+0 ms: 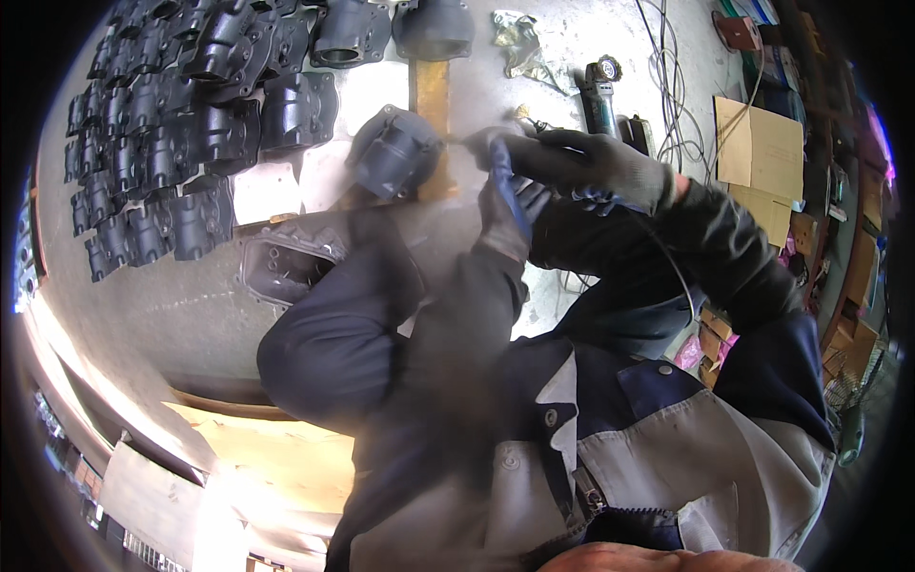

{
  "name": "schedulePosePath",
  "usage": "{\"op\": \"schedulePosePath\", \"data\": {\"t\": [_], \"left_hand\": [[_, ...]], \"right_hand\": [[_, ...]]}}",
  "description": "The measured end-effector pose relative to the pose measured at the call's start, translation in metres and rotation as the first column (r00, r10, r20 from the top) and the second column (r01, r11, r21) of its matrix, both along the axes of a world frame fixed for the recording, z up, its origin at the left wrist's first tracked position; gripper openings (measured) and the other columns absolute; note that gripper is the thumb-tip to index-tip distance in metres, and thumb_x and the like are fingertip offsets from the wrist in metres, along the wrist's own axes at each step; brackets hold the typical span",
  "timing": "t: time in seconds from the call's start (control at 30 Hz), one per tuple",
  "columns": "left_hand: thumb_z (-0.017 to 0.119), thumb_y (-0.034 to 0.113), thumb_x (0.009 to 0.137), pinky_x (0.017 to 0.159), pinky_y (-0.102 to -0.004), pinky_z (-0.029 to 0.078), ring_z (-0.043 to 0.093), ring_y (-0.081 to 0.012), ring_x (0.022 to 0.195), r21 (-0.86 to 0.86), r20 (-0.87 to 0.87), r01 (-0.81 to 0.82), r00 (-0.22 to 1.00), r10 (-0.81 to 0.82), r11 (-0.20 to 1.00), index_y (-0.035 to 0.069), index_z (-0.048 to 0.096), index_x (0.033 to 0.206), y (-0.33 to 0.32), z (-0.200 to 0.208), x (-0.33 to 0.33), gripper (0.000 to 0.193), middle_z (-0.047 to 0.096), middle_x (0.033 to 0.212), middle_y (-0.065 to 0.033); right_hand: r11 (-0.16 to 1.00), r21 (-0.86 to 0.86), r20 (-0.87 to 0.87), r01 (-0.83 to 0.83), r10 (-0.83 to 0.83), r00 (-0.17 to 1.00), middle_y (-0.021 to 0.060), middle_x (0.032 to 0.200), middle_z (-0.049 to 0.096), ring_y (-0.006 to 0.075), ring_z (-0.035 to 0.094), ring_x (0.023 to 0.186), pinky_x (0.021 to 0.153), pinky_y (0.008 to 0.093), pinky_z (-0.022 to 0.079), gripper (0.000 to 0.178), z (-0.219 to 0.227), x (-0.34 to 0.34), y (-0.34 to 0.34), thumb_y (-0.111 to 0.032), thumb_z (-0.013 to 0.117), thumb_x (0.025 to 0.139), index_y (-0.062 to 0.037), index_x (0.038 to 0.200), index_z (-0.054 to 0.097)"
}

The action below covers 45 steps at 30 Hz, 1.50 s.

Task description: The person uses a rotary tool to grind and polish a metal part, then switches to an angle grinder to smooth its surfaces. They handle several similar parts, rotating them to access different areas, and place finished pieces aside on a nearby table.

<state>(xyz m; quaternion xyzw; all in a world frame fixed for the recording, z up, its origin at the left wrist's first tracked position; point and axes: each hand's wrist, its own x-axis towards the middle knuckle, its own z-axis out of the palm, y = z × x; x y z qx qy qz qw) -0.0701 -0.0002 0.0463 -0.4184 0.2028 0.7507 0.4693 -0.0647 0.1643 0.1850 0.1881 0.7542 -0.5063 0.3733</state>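
Both my hands wear grey gloves and meet in front of me. My right hand [615,172] is closed, with a thin dark hose [679,272] hanging below it. My left hand [507,205], its glove edged in blue, is closed at the front end of what seems to be a slim hand tool. Gloves and blur hide most of that tool. Just left of its blurred tip stands a dark grey cast-metal housing [393,157], apart from my left hand. An open, hollow casting [286,267] lies beside my left knee.
Rows of similar dark castings [143,143] fill the upper left. An angle grinder [599,103] is beyond my right hand, near a crumpled clear bag [518,46]. Black cables [670,86] run along the floor beside flattened cardboard [760,148]. Shelving and boxes line the right side.
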Motion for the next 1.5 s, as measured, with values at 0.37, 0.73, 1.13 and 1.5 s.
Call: {"op": "schedulePosePath", "data": {"t": [0.37, 0.73, 1.13, 1.5], "left_hand": [[0.073, 0.058, 0.097, 0.076, -0.0486, 0.059, 0.076, -0.0386, 0.085, -0.720, -0.644, -0.691, 0.627, -0.438, 0.071, -0.013, 0.076, 0.101, -0.094, -0.163, -0.085, 0.071, 0.077, 0.099, -0.0297], [0.065, 0.076, 0.091, 0.091, -0.0509, 0.055, 0.070, -0.0478, 0.107, -0.997, 0.048, -0.070, -0.076, -0.996, -0.042, 0.008, 0.080, 0.110, -0.139, -0.089, -0.213, 0.073, 0.075, 0.109, -0.0258], [0.071, 0.040, 0.102, 0.083, -0.0371, 0.058, 0.069, -0.0241, 0.092, -0.637, -0.663, -0.395, 0.719, -0.209, 0.662, 0.003, 0.068, 0.120, -0.092, -0.038, -0.035, 0.042, 0.072, 0.105, -0.0105], [0.047, 0.067, 0.107, 0.107, -0.0536, 0.051, 0.061, -0.0375, 0.128, 0.459, -0.108, -0.092, 0.982, 0.158, 0.884, 0.005, 0.060, 0.141, -0.005, -0.028, -0.001, 0.072, 0.064, 0.139, -0.0141]], "right_hand": [[0.816, -0.228, 0.042, 0.531, -0.537, 0.843, 0.0021, 0.092, 0.068, 0.0080, 0.064, 0.068, 0.058, 0.0231, 0.055, 0.061, -0.002, 0.040, 0.016, -0.014, 0.072, 0.099, -0.0074, 0.156, 0.051], [0.918, -0.214, -0.086, 0.333, -0.357, 0.930, 0.0090, 0.111, 0.072, 0.0145, 0.069, 0.093, 0.078, 0.0251, 0.060, 0.068, -0.021, 0.035, 0.019, -0.006, 0.072, 0.094, -0.0011, 0.157, 0.048], [0.951, -0.223, -0.167, 0.216, -0.255, 0.952, 0.0132, 0.122, 0.073, 0.0162, 0.070, 0.108, 0.094, 0.0283, 0.058, 0.065, -0.041, 0.019, 0.001, -0.010, 0.076, 0.095, 0.0038, 0.153, 0.052], [0.999, 0.028, -0.280, 0.015, -0.007, 0.960, 0.0161, 0.119, 0.076, 0.0158, 0.073, 0.106, 0.094, 0.0302, 0.059, 0.055, -0.046, 0.008, -0.002, -0.024, 0.074, 0.103, 0.0040, 0.147, 0.057]]}}
